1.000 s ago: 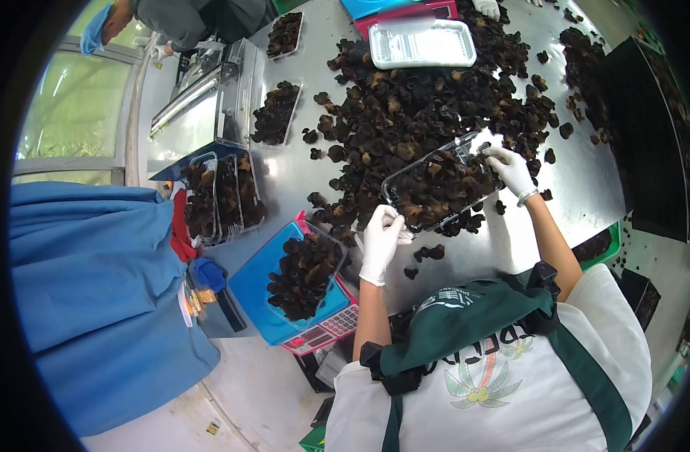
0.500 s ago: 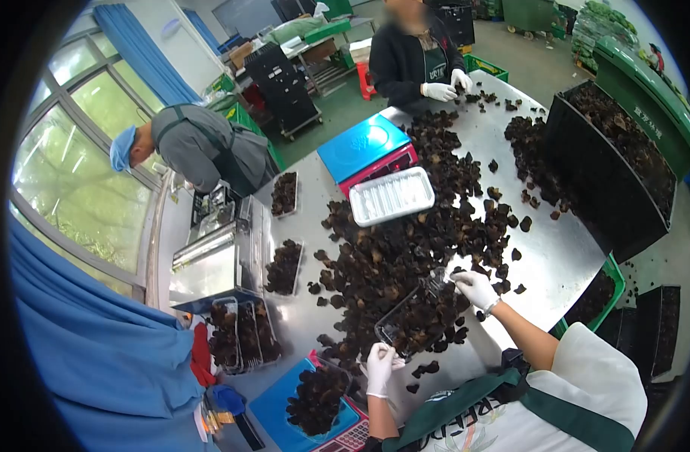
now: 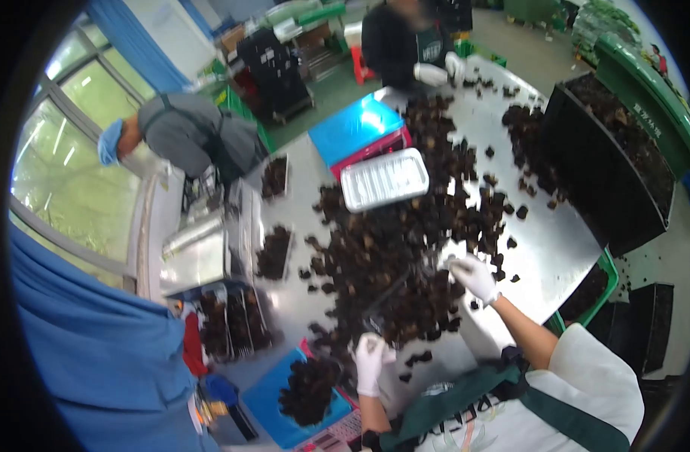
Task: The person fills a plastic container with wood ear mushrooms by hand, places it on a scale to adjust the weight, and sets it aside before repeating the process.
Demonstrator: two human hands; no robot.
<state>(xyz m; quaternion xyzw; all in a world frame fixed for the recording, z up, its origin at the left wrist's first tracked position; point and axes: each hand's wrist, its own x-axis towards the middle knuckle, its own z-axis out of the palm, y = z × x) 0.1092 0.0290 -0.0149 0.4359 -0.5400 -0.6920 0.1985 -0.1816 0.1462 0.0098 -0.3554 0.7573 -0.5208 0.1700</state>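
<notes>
A clear plastic tray (image 3: 390, 295) filled with dark wood ear mushrooms lies tilted among a loose heap of mushrooms (image 3: 375, 248) on the metal table. My left hand (image 3: 370, 363), in a white glove, is closed at its near left corner. On the far right side, my gloved right hand (image 3: 474, 279) has its fingers closed at the tray's edge. Motion blur softens the tray's outline, and its underside is hidden. Left of my left hand, a filled tray of mushrooms (image 3: 309, 392) rests on a blue scale (image 3: 266, 401).
An empty white tray (image 3: 385, 179) leans by a blue-topped scale (image 3: 356, 129). Filled trays (image 3: 273, 252) line the table's left side. A black crate (image 3: 605, 177) stands at right. One co-worker (image 3: 405, 45) faces me across the table; another (image 3: 187, 132) bends over a machine at left.
The whole view has shifted slightly, with things appearing a little further left and up. Both my hands stay by the tray. The co-worker across the table has lowered their head somewhat.
</notes>
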